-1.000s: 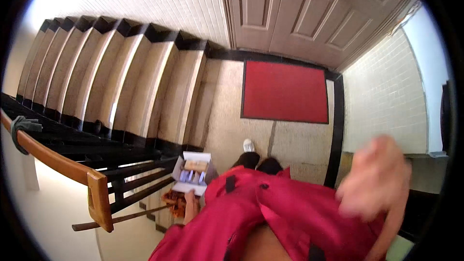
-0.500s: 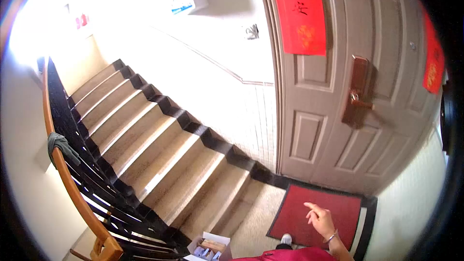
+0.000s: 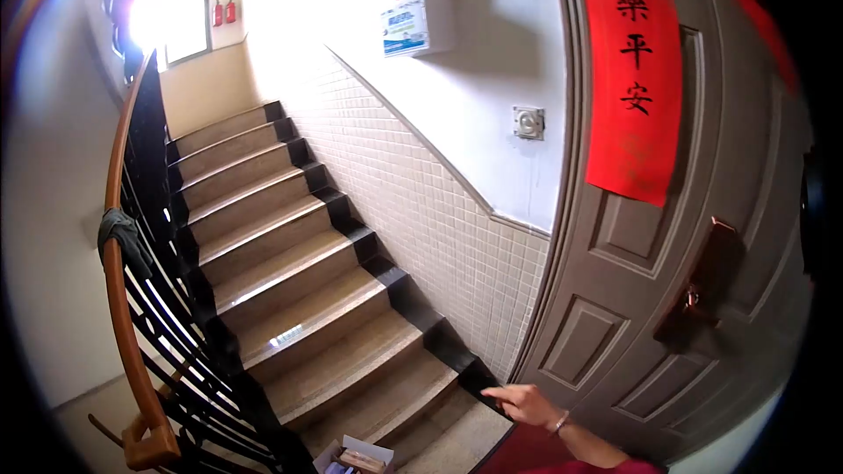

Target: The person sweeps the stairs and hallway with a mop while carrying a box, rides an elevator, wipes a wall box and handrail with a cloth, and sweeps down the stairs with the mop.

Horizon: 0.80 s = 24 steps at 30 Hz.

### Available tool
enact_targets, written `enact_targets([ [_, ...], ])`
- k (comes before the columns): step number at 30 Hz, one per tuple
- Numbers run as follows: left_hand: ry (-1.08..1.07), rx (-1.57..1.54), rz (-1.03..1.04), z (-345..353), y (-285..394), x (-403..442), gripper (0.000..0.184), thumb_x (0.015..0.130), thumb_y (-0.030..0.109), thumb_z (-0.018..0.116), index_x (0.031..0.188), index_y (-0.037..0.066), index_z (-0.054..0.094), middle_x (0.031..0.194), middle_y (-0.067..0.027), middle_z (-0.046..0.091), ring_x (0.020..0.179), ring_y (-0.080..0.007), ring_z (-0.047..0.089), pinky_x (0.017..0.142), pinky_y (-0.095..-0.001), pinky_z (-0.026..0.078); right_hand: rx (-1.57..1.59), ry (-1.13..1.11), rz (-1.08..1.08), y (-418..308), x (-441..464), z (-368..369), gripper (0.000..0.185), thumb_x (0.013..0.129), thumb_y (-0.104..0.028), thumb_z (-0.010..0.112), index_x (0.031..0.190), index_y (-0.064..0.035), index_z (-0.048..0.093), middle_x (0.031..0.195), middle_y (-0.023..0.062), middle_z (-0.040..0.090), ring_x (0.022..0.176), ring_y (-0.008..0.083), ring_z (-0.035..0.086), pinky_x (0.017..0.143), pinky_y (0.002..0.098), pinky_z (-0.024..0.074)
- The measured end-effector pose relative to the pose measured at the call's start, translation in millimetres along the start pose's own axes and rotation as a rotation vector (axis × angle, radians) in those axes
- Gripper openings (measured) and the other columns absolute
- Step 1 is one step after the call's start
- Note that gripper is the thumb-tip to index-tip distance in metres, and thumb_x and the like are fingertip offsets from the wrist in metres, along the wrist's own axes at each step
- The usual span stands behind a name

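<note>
My right hand (image 3: 525, 404) is raised at the lower right, over the bottom of the stairs and the edge of the red mat (image 3: 527, 449). Its index finger stretches to the left, the other fingers look loosely bent, and nothing shows in it. A bracelet circles the wrist. At the bottom edge, an open white box (image 3: 379, 453) with small packages inside is partly cut off. My left hand is out of sight below the frame, so its hold on the box cannot be seen.
Stairs (image 3: 290, 272) rise to the upper left beside a wooden handrail (image 3: 116, 298) with a dark cloth (image 3: 127, 241) tied on it. On the right stands a brown door (image 3: 584, 342) with a red banner (image 3: 634, 79). A wall box (image 3: 417, 26) hangs above the steps.
The view has swung up from the floor to the stairs and door. My right hand, blurred earlier, now points left near the steps. The box has slipped toward the bottom edge; my left hand has left view.
</note>
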<state>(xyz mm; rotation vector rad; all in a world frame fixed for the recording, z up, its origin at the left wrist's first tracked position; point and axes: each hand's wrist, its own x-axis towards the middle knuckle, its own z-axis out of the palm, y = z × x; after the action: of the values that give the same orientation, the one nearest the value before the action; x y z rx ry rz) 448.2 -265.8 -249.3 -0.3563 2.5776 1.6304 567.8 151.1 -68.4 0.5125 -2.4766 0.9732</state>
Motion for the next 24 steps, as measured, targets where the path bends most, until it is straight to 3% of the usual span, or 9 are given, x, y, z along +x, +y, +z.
enact_targets([
  [2, 0.018, 0.001, -0.014, -4.7, -16.4, 2.8, 0.032, 0.065, 0.014, 0.052, 0.093, -0.003, 0.052, 0.084, -0.0191, 0.056, 0.078, -0.0314, 0.055, 0.068, -0.0415, 0.043, -0.018, -0.125, -0.088, -7.8, 54.8, 3.5, 0.036, 0.072, -0.005, 0.05, 0.106, -0.0124, 0.051, 0.072, 0.0106, 0.053, 0.062, 0.0255, 0.054, 0.054, 0.0326, 0.0453],
  [6, 0.071, 0.006, -0.044, -41.2, -77.9, 5.9, 0.032, 0.065, 0.014, 0.052, 0.092, -0.003, 0.053, 0.083, -0.0192, 0.056, 0.077, -0.0312, 0.055, 0.068, -0.0411, 0.043, -0.256, -0.12, -0.505, -41.6, 172.3, 46.1, 0.038, 0.069, -0.001, 0.051, 0.106, -0.0107, 0.051, 0.066, 0.0083, 0.051, 0.055, 0.0223, 0.051, 0.051, 0.0307, 0.0447],
  [10, 0.16, -0.007, -0.15, -78.5, -154.4, -20.1, 0.031, 0.065, 0.015, 0.052, 0.091, -0.003, 0.054, 0.082, -0.0192, 0.057, 0.077, -0.0311, 0.056, 0.068, -0.0407, 0.043, -0.11, -0.212, -0.717, -132.6, 284.2, 77.6, 0.037, 0.069, 0.001, 0.05, 0.104, -0.0107, 0.052, 0.063, 0.0055, 0.05, 0.05, 0.0186, 0.05, 0.044, 0.0275, 0.043],
  [12, 0.179, -0.025, -0.206, -84.4, -187.8, -11.1, 0.026, 0.065, 0.018, 0.051, 0.083, 0.001, 0.058, 0.078, -0.018, 0.059, 0.075, -0.0317, 0.057, 0.067, -0.038, 0.044, -0.208, -0.286, -0.802, -191.8, 327.9, 97.0, 0.036, 0.07, 0.001, 0.05, 0.104, -0.0107, 0.052, 0.065, 0.0051, 0.051, 0.051, 0.0164, 0.05, 0.043, 0.0264, 0.0425],
  [15, 0.142, 0.028, -0.187, -108.3, -188.7, -13.7, 0.029, 0.065, 0.021, 0.052, 0.087, 0.004, 0.058, 0.084, -0.0191, 0.058, 0.081, -0.033, 0.055, 0.069, -0.0396, 0.043, -0.156, -0.233, -0.994, -264.4, 399.2, 155.0, 0.038, 0.073, 0.002, 0.045, 0.109, -0.0107, 0.048, 0.075, 0.0082, 0.053, 0.057, 0.017, 0.052, 0.048, 0.0266, 0.0455],
  [16, 0.14, -0.135, -0.122, -100.9, -226.4, -7.7, 0.029, 0.065, 0.02, 0.051, 0.088, 0.004, 0.057, 0.085, -0.019, 0.057, 0.082, -0.0333, 0.055, 0.07, -0.0398, 0.043, -0.063, -0.192, -1.074, -285.2, 425.4, 181.4, 0.04, 0.074, 0.003, 0.043, 0.111, -0.0109, 0.046, 0.08, 0.0097, 0.054, 0.061, 0.0175, 0.053, 0.05, 0.0264, 0.0471],
  [17, 0.14, -0.057, -0.148, -86.0, -198.0, 10.2, 0.029, 0.066, 0.02, 0.051, 0.089, 0.004, 0.057, 0.085, -0.0193, 0.057, 0.082, -0.0336, 0.054, 0.07, -0.0399, 0.043, 0.002, -0.159, -1.127, -256.6, 482.4, 193.2, 0.044, 0.073, 0.005, 0.041, 0.114, -0.0117, 0.043, 0.082, 0.0111, 0.054, 0.066, 0.0185, 0.053, 0.054, 0.0259, 0.0484],
  [21, 0.036, -0.091, -0.251, -109.1, -89.0, -5.7, 0.029, 0.067, 0.018, 0.049, 0.089, 0.0, 0.055, 0.083, -0.022, 0.056, 0.08, -0.0354, 0.054, 0.069, -0.04, 0.043, -0.03, 0.08, -1.347, -311.3, 573.5, 255.7, 0.055, 0.071, 0.01, 0.036, 0.121, -0.0145, 0.037, 0.093, 0.0151, 0.051, 0.086, 0.0214, 0.05, 0.068, 0.0267, 0.0493],
  [24, 0.121, -0.154, -0.19, -79.1, -151.2, 1.1, 0.03, 0.068, 0.018, 0.049, 0.089, -0.002, 0.054, 0.08, -0.0229, 0.056, 0.078, -0.0348, 0.055, 0.068, -0.0386, 0.042, -0.036, 0.107, -1.327, -367.9, 640.8, 306.1, 0.064, 0.068, 0.012, 0.037, 0.123, -0.0212, 0.034, 0.109, 0.0154, 0.044, 0.095, 0.0254, 0.047, 0.075, 0.0348, 0.0468],
])
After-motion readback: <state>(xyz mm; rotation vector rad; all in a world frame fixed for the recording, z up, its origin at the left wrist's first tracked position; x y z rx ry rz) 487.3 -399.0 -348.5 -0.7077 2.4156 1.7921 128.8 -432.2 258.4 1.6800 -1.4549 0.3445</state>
